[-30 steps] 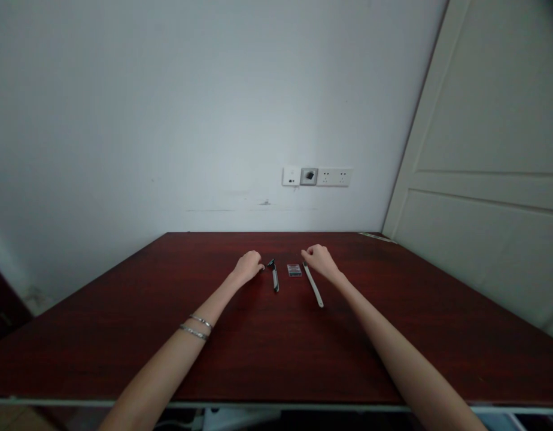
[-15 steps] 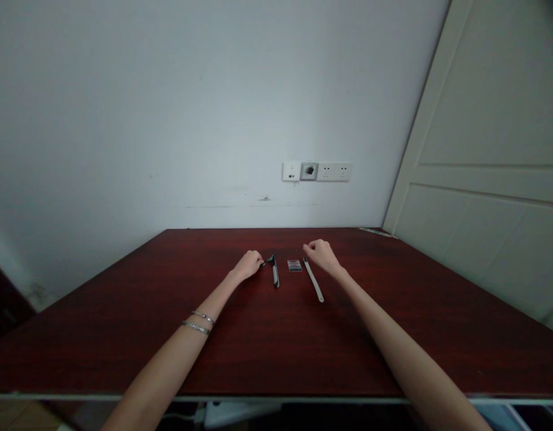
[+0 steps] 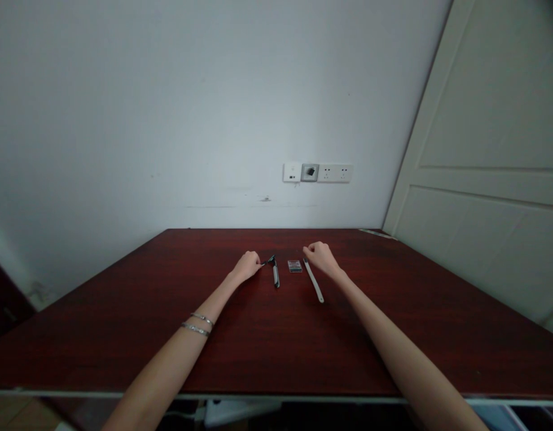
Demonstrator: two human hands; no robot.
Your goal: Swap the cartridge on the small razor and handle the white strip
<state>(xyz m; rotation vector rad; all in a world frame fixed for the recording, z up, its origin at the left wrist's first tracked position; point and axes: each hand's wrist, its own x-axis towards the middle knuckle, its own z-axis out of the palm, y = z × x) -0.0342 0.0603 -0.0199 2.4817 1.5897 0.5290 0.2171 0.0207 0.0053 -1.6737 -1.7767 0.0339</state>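
Both my arms reach far out over a dark red wooden table [image 3: 267, 341]. My left hand [image 3: 248, 266], fingers curled, lies just left of a black razor [image 3: 275, 272] and its fingertips touch or nearly touch the razor's head. My right hand [image 3: 320, 257], also curled, rests at the far tip of a long pale handle [image 3: 313, 280]. Between the razor and the handle lies a small clear blade case [image 3: 295, 266]. Whether either hand pinches anything is too small to make out.
A white wall stands behind the table with a row of sockets [image 3: 317, 173]. A pale door [image 3: 492, 179] runs along the right side. The table's near edge [image 3: 276, 397] has a light trim. Two bracelets [image 3: 198, 323] sit on my left wrist.
The view rose slightly between the earliest frame and now. Both hands have stayed beside the razor and the pale handle with hardly any movement.
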